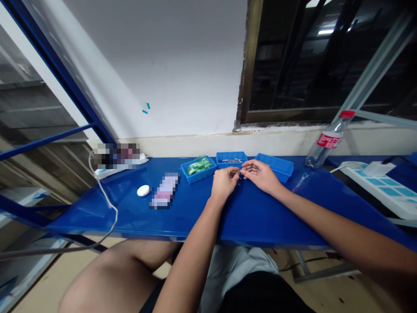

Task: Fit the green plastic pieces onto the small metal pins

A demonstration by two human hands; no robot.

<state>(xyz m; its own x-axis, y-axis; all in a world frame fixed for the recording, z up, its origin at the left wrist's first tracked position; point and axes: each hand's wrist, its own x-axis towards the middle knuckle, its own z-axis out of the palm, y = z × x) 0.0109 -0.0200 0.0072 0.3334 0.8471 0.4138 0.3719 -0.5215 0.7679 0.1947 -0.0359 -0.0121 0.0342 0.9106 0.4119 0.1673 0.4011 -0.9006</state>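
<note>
My left hand [224,183] and my right hand [260,174] meet fingertip to fingertip above the blue table [192,213]. Both are closed in a pinch around a small, thin metal piece [240,175], too tiny to identify. Just behind them stands a blue bin [232,154] with several slender silvery metal pieces [232,161] inside. To the left, another blue bin [199,177] holds something in green plastic [199,165]. A third blue bin [276,167] sits beyond my right hand, which partly covers it; its contents cannot be made out.
A plastic bottle with a red cap [327,141] stands at the back right, near a white power strip [381,187]. On the left lie a white rounded case [143,190], a blurred-out flat object [165,191] and a cable [114,217] crossing the table edge.
</note>
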